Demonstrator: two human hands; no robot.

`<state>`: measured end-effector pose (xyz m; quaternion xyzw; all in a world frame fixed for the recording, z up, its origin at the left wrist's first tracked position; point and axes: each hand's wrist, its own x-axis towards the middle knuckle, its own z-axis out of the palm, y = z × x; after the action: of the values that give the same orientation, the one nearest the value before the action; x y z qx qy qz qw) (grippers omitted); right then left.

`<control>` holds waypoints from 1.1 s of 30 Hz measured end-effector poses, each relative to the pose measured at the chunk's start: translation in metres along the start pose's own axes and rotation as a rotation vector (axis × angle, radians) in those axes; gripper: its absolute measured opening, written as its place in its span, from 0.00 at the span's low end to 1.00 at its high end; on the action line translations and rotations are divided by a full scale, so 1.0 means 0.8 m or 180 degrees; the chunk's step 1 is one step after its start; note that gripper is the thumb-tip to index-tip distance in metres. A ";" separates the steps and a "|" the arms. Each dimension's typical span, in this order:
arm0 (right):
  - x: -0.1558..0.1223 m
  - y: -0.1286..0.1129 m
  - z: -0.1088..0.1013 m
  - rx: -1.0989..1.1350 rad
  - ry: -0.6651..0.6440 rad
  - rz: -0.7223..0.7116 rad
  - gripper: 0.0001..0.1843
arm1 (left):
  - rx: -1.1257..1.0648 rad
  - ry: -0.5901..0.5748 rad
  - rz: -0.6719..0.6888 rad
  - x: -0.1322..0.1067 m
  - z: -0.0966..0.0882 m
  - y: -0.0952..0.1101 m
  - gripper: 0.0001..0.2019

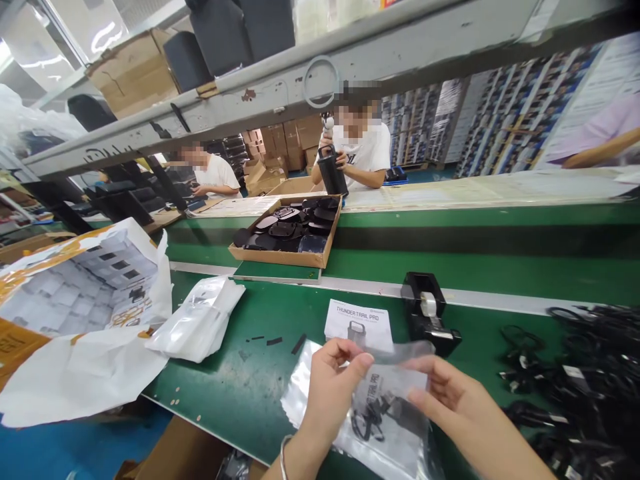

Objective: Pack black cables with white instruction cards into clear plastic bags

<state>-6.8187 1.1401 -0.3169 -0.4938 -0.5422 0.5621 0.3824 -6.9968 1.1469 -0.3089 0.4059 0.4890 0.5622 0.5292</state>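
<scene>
A clear plastic bag (390, 427) is stretched between my hands, its upper edge raised. Through the film show a printed "Trail Pro" leaflet and a coiled black cable (369, 421). My left hand (333, 383) pinches the bag's upper left edge between thumb and fingers. At the upper right, my right hand (445, 393) grips the same bag, thumb in front and fingers partly behind the film. Other clear bags (295, 387) lie under my left wrist. Just beyond my hands rests a white "Thunder Trail Pro" booklet (357, 320).
A black tape dispenser (425, 310) stands beside the booklet. Black cables (575, 387) pile up at right. White bags (203, 317) and an open carton (85, 293) are at left. A shallow box (285, 257) holds dark plastic parts. Co-workers (363, 147) sit across the bench.
</scene>
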 end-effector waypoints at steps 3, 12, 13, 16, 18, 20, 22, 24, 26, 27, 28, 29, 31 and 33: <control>0.000 -0.001 0.006 -0.0450 0.0049 -0.0120 0.21 | -0.0225 0.0011 -0.0005 0.001 -0.003 -0.002 0.18; 0.001 -0.004 -0.015 -0.0931 0.0188 -0.0176 0.23 | 0.0166 -0.0384 -0.0485 0.001 -0.013 -0.001 0.17; 0.001 -0.003 -0.018 -0.1032 0.0190 -0.0270 0.23 | 0.0203 -0.0409 -0.0468 0.001 -0.013 0.000 0.16; 0.002 0.000 -0.027 -0.1210 0.0206 -0.0448 0.19 | 0.0482 -0.0513 -0.0263 0.000 -0.017 0.004 0.09; 0.003 0.001 -0.032 -0.1317 0.0241 -0.0470 0.16 | 0.0569 -0.0615 -0.0086 -0.002 -0.020 0.007 0.06; 0.005 0.003 -0.035 -0.1374 0.0272 -0.0485 0.15 | 0.0272 -0.0718 -0.0119 -0.003 -0.021 0.007 0.06; 0.007 0.005 -0.035 -0.1328 0.0302 -0.0544 0.13 | -0.0128 -0.0779 -0.0334 -0.005 -0.019 0.005 0.12; 0.007 0.008 -0.032 -0.1209 0.0305 -0.0634 0.13 | -0.0081 -0.0791 -0.0471 -0.006 -0.014 0.000 0.20; 0.007 0.010 -0.032 -0.1152 0.0328 -0.0722 0.13 | 0.0381 -0.0757 -0.0479 -0.005 -0.008 -0.007 0.21; 0.008 0.010 -0.034 -0.1180 0.0480 -0.0752 0.13 | 0.0591 -0.0709 -0.0458 -0.005 -0.006 -0.011 0.19; 0.010 0.009 -0.037 -0.1283 0.0745 -0.0732 0.14 | 0.0728 -0.0645 -0.0426 -0.004 -0.004 -0.014 0.19; 0.013 0.007 -0.043 -0.1467 0.1090 -0.0634 0.16 | 0.0805 -0.0581 -0.0388 -0.003 -0.003 -0.017 0.19; 0.025 0.001 -0.057 -0.1902 0.1720 -0.0268 0.21 | 0.0860 -0.0505 -0.0319 -0.003 -0.002 -0.021 0.18; 0.040 -0.005 -0.071 -0.2176 0.1830 0.0102 0.22 | 0.0907 -0.0505 -0.0310 -0.003 -0.002 -0.021 0.16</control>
<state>-6.7709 1.1847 -0.3128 -0.7364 -0.5608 0.1964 0.3235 -6.9947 1.1435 -0.3256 0.4958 0.5395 0.4270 0.5299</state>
